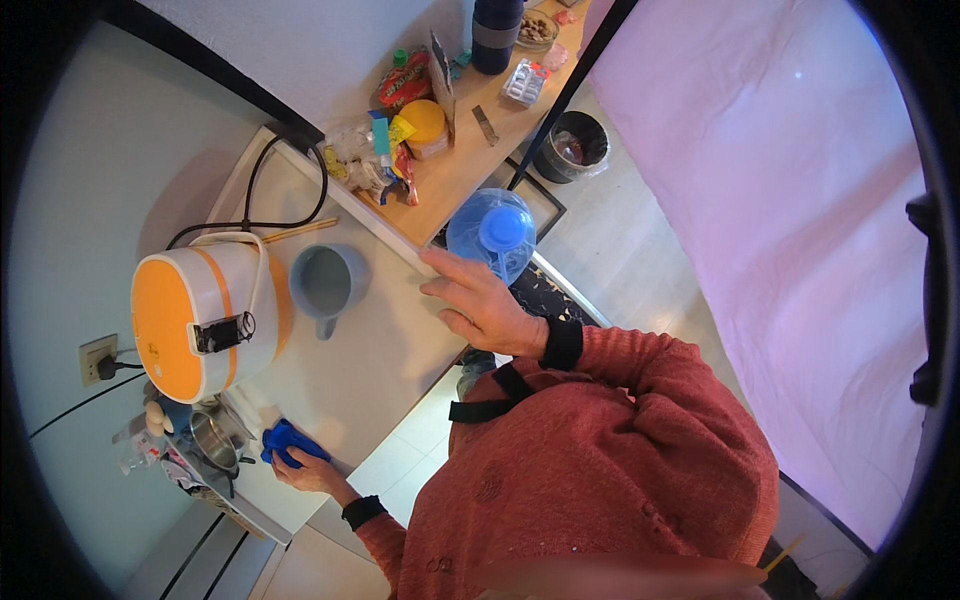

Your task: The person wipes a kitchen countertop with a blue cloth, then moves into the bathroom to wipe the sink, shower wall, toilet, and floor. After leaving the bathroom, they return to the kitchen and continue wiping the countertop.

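Note:
My left hand [306, 471] is closed around a bunched blue cloth [289, 439] on the light countertop [390, 322], near its front edge. Fingers apart and with nothing in it, my right hand [487, 304] is over the counter's right end. Its fingertips overlap the white raised edge strip [382, 217]; whether they touch it I cannot tell. Between the hands, towards the wall, stands a grey-blue mug [328, 281] with liquid in it. An orange and white rice cooker [217, 315] is beside the mug, its handle raised.
Chopsticks [300, 230] and a black cable [324, 184] lie behind the mug. A steel pot [214, 441] and eggs [154, 416] are at the counter's left end. Right of the strip are a wooden shelf [442, 176] with packets, a blue water jug [502, 229] and a waste bin [574, 146].

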